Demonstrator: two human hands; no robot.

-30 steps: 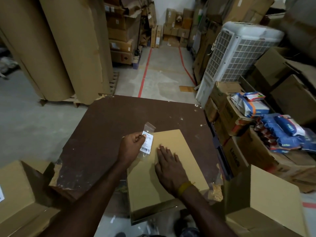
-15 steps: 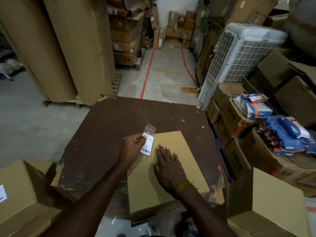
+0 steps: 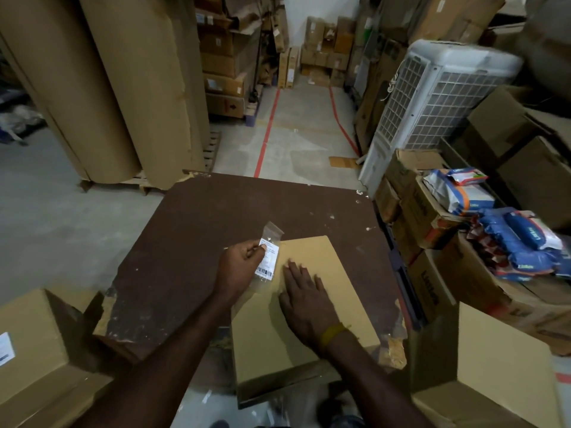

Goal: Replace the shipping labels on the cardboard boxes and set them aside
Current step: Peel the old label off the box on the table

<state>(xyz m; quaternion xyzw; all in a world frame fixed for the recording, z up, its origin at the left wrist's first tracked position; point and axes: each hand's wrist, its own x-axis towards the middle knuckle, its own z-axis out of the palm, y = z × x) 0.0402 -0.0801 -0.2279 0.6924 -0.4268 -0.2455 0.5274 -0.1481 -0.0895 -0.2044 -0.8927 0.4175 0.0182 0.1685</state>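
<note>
Hands hardly moved in the last second: compared with the earlier pictures, only our head came a little lower, and the hold stayed the same. Our left hand pinched the shipping label, a white slip with a barcode inside a clear plastic sleeve, and held it at the left edge of the cardboard box. Our right hand lay flat on the top of this box, fingers straight, and pressed it down. We judged that the label was already off the box, or almost off, because it stood up in the fingers and did not lie flat on the cardboard; whether some corner was stuck we could not tell. So the old label seemed removed and the new one was not yet put on.

We counted one box on the brown desk, lying near its front edge, and one label in the hand. Beside the desk we saw two more plain boxes: a left box with a white label on its side, and a right box.
</note>
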